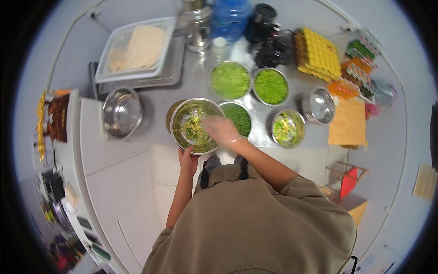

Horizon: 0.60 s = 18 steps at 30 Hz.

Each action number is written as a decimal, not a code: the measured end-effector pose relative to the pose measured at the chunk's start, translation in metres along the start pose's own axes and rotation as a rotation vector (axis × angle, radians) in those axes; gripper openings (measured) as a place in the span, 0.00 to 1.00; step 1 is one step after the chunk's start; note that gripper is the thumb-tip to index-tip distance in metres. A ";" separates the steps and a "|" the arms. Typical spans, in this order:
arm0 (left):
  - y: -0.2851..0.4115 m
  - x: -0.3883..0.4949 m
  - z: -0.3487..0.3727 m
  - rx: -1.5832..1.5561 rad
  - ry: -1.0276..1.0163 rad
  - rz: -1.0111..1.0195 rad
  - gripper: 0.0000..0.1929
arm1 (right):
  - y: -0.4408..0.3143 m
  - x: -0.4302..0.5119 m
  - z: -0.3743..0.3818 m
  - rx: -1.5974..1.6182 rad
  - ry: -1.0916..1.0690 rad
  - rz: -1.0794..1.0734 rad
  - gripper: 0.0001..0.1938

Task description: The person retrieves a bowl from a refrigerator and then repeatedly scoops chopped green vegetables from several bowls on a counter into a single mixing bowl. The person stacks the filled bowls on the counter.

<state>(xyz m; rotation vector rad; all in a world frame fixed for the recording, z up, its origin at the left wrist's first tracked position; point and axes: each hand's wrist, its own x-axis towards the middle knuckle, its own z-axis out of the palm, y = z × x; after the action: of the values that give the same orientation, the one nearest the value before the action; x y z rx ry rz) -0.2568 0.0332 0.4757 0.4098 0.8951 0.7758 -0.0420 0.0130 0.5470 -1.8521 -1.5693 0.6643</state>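
Observation:
My left hand [188,160] grips the near rim of a steel mixing bowl [215,107], which is tilted at the table's front edge. Chopped yellow and green vegetables [194,128] lie in the bowl. Over the bowl's right side is my right hand [220,130], blurred, in a clear plastic glove; whether it holds anything cannot be told. Partly behind that hand stands a bowl of finely chopped greens [236,118]. Two more bowls of chopped greens [230,79], [271,86] stand farther back. A smaller steel bowl with a yellow-green mix [288,128] is at the right.
Steel bowls stand at the left [122,113] and right [319,105]. A plastic tub with pale sheets [145,46] sits back left. Along the back are a blue water bottle [230,20] and yellow egg trays [320,53]. A wooden board [347,121] lies at the right.

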 end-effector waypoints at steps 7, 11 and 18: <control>-0.078 0.012 0.145 0.415 -0.271 -0.223 0.21 | 0.078 -0.108 -0.108 -0.209 0.279 0.338 0.10; -0.162 0.017 0.213 0.709 -0.428 -0.289 0.19 | 0.154 -0.169 -0.131 -0.386 0.342 0.517 0.06; -0.263 0.032 0.259 1.211 -0.394 -0.059 0.11 | 0.208 -0.220 -0.167 -0.292 -0.035 0.740 0.13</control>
<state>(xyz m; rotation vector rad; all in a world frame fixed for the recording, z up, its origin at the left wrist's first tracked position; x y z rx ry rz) 0.0796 -0.1190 0.4463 1.5280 0.9120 -0.0062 0.1815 -0.2485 0.5067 -2.6831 -1.0014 0.8064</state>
